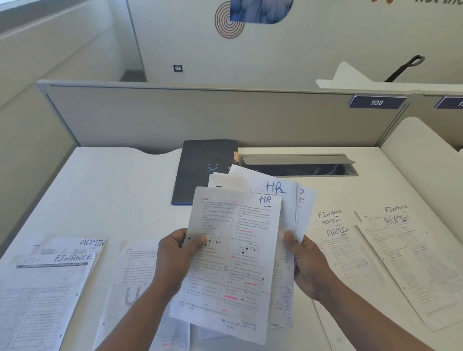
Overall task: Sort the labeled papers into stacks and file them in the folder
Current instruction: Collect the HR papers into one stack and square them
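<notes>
Sorting is partly done. The white laminate surface (124,185) carries mixed FINANCE and ADMIN printed sheets (342,239) left and right, not yet separated. The dark closed folder (203,168) lies at the rear, unfilled. The left hand (175,254) and right hand (308,262) each pinch the fanned HR-labeled paper stack (236,254). A grey cubicle partition (195,110) stands behind.

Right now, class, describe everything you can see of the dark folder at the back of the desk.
The dark folder lies flat and closed near the grey partition, left of the open cable tray. Its matte cover carries a small blue smile mark and a blue strip along the near edge. The HR papers in both hands hide its near right corner.
</notes>
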A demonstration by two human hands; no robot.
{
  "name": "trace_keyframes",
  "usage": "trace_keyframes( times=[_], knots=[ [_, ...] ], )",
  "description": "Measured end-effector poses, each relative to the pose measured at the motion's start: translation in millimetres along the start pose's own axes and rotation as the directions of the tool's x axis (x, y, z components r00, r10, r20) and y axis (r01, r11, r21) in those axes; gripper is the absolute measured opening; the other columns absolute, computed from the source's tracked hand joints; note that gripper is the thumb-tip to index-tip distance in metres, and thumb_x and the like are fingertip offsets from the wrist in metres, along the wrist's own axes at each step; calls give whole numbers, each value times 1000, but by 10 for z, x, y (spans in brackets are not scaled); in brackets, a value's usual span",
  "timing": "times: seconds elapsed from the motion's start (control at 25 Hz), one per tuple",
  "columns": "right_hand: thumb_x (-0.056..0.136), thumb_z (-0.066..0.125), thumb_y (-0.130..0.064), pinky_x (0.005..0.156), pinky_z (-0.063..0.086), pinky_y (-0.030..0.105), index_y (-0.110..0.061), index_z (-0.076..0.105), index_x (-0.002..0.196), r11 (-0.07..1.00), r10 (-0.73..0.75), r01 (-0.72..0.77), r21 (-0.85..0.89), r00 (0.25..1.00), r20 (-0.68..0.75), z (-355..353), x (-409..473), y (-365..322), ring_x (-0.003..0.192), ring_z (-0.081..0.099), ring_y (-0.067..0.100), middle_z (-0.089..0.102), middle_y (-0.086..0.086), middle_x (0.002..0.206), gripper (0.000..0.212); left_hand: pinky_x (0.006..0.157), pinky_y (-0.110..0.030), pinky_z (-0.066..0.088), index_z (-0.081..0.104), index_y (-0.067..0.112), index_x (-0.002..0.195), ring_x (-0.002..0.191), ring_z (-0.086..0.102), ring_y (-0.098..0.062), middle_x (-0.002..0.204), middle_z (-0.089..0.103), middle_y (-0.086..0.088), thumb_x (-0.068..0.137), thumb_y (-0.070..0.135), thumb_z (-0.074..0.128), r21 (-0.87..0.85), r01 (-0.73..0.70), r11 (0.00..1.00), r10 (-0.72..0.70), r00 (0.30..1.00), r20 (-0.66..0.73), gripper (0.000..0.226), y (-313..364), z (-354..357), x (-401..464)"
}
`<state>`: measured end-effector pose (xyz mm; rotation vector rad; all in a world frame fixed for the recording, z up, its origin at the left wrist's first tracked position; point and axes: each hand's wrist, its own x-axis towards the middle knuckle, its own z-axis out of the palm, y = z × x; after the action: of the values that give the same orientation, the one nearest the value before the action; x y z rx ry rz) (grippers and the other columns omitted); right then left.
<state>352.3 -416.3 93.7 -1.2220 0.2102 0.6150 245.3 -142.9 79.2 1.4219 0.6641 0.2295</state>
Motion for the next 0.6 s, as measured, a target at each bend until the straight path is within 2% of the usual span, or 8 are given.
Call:
trace_keyframes(
  times=[0.12, 0.24, 0.36, 0.44, 0.6],
  knots=[
    [93, 66, -31, 96, 58, 53, -7, 67, 129, 1000, 5, -5, 17, 1000, 13, -7, 8, 1, 114, 71, 35, 73, 15, 125, 43, 62, -27, 62, 80, 34, 88, 78, 79, -19, 92, 82, 2, 90, 20, 83, 31, -64, 997, 64, 998, 0, 14, -4, 12, -12],
    [92, 67, -30, 93, 60, 51, -7, 68, 128, 1000, 11, -11, 20, 1000, 15, -7, 8, 6, 113, 72, 35, 74, 16, 124, 43, 62, -27, 62, 79, 35, 90, 77, 79, -18, 92, 82, 3, 91, 21, 81, 72, -96, 993, 96, 995, 14, 14, -13, 30, -27],
    [94, 68, -30, 96, 58, 55, -7, 69, 127, 1000, 25, -25, -11, 1000, 6, -4, 18, 28, 114, 70, 38, 74, 16, 124, 40, 63, -26, 62, 77, 39, 92, 80, 79, -17, 94, 82, 5, 92, 21, 80, 84, -105, 991, 100, 993, 58, 19, -5, 53, -40],
    [98, 67, -30, 100, 55, 58, -6, 69, 127, 999, 33, -33, -27, 999, 5, 2, 29, 46, 117, 69, 39, 73, 17, 125, 38, 63, -26, 63, 75, 37, 92, 80, 79, -17, 95, 82, 5, 92, 18, 80, 73, -114, 991, 112, 993, 23, 20, -3, 66, -33],
    [97, 70, -24, 95, 58, 56, -6, 71, 124, 996, 45, -42, -77, 998, 35, 33, 21, 83, 113, 71, 39, 73, 19, 124, 32, 64, -27, 63, 74, 33, 101, 79, 79, -15, 94, 81, 7, 89, 18, 83, 47, -117, 992, 121, 989, -90, 21, -14, 73, -18]
  ],
)
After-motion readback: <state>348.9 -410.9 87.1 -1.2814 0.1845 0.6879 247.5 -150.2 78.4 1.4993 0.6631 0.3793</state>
